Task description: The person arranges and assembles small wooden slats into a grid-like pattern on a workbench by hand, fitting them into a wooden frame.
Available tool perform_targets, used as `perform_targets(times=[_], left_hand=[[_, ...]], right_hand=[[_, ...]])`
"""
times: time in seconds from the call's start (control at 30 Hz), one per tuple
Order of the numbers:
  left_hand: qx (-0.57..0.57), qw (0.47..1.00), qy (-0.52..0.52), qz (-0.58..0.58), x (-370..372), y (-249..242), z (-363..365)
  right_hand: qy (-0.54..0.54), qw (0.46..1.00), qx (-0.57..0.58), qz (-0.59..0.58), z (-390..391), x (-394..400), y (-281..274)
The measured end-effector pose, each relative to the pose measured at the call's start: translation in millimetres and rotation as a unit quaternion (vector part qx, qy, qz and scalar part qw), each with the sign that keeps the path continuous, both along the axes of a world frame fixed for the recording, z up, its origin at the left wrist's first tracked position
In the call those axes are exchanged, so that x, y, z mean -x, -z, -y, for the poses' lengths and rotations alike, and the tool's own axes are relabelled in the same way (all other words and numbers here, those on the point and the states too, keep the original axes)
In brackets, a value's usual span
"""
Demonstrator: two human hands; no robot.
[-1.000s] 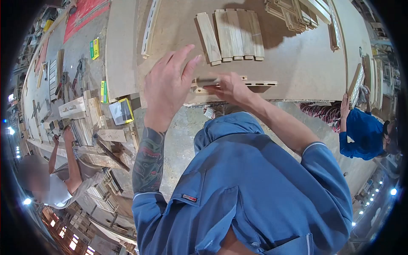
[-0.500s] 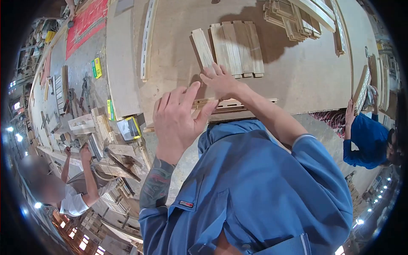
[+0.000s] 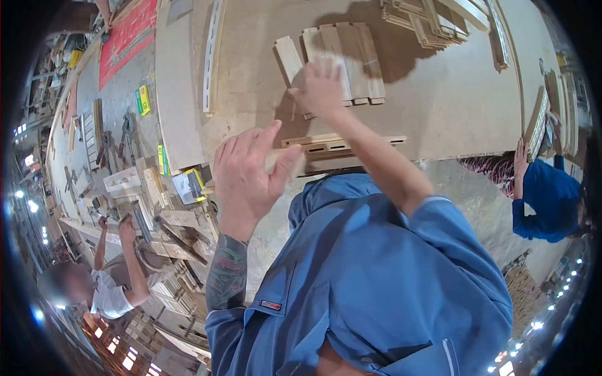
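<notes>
Pale slats (image 3: 370, 62), plain blue shirt (image 3: 395, 263)

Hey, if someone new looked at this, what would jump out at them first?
Probably the blue cloth work shirt filling the lower middle, with the colourful tattooed forearm below the raised left hand. Next, the blurred right hand, spread over flat, pale wooden slats on the broad brown tabletop.

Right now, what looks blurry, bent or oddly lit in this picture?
All in the head view: straight edges bow and the corners go black; the bare right hand is smeared, probably by motion, near pale wooden slats; dark shadow falls on the flat brown board; small white lamps glare at lower right.
</notes>
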State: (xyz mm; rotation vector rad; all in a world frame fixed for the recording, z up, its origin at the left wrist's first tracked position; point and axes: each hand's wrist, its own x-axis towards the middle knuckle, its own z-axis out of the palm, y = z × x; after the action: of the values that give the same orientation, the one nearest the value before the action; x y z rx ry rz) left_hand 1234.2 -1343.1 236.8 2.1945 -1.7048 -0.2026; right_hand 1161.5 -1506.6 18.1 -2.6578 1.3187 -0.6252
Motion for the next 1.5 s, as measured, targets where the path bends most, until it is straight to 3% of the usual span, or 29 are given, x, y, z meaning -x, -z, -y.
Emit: perform_targets(times=[0.1,0.2,0.33,0.4,0.47,0.53,0.57,0.63,0.73,0.77,0.83,0.87,1.0,1.07,1.13,1.23,1.3,1.33,1.47,1.5], left_hand=[[-0.022,1.0,-0.003,-0.013,3.2,-5.2,1.2],[-0.03,0.999,-0.018,-0.027,4.5,-6.7,0.6],[-0.018,1.0,-0.02,-0.016,4.6,-3.1,-3.1],[-0.003,1.0,-0.016,-0.018,3.9,-1.5,-2.9],[0.008,1.0,-0.019,-0.023,1.8,3.1,-2.2],[0.049,0.999,-0.016,-0.007,-0.7,8.8,-2.3],[0.045,0.999,-0.026,-0.01,-1.3,10.1,-1.7],[0.056,0.998,-0.02,-0.022,-1.9,9.6,-1.1],[0.046,0.998,-0.023,-0.028,-3.0,8.4,1.2],[0.045,0.998,-0.026,-0.026,-3.6,8.6,2.7],[0.053,0.998,-0.02,-0.018,-4.4,8.5,3.4],[0.051,0.998,-0.023,-0.017,-4.3,7.4,3.9],[0.019,0.999,-0.019,-0.034,-0.3,1.6,4.9],[0.009,0.999,-0.017,-0.042,2.8,-2.3,4.2],[-0.056,0.997,-0.017,-0.041,2.8,-11.4,6.3],[-0.061,0.998,0.011,-0.021,9.5,-23.6,18.8],[-0.029,0.999,0.016,-0.028,22.9,-21.4,34.7],[0.006,0.999,0.021,-0.035,28.2,-19.3,41.5],[-0.095,0.991,-0.021,-0.09,35.7,-6.3,45.5],[-0.083,0.994,-0.028,-0.068,35.9,-7.5,47.2]], right_hand=[[-0.013,0.998,0.054,0.002,-19.8,-31.1,35.0],[-0.017,0.986,-0.167,-0.009,-28.4,-40.4,25.5],[-0.011,0.961,-0.266,-0.072,-16.0,-5.9,-3.3],[-0.107,0.917,-0.384,-0.008,-4.0,32.7,-31.1],[-0.088,0.907,-0.4,0.102,-5.4,68.7,-55.0],[-0.011,0.851,-0.417,0.32,-21.8,102.8,-78.3],[-0.016,0.85,-0.423,0.313,-22.3,118.1,-76.8],[-0.152,0.762,-0.507,0.374,-25.9,135.2,-67.3],[-0.207,0.742,-0.532,0.352,-38.4,128.0,-47.6],[-0.21,0.74,-0.533,0.352,-39.5,127.7,-42.3],[-0.186,0.823,-0.501,0.193,-48.9,122.9,-48.7],[-0.216,0.843,-0.456,0.189,-50.5,123.5,-57.9],[-0.281,0.853,-0.416,0.139,-60.9,126.5,-69.4],[-0.297,0.909,-0.286,0.066,-68.7,124.5,-63.8],[-0.308,0.905,-0.284,0.078,-70.9,124.7,-59.5],[-0.327,0.892,-0.292,0.109,-67.0,126.2,-62.7],[-0.338,0.881,-0.32,0.087,-60.1,125.8,-64.9],[-0.363,0.85,-0.38,0.016,-45.7,128.1,-65.9],[-0.348,0.835,-0.425,-0.023,18.2,113.7,-61.2],[-0.286,0.907,-0.306,-0.042,29.1,101.6,-46.3]])
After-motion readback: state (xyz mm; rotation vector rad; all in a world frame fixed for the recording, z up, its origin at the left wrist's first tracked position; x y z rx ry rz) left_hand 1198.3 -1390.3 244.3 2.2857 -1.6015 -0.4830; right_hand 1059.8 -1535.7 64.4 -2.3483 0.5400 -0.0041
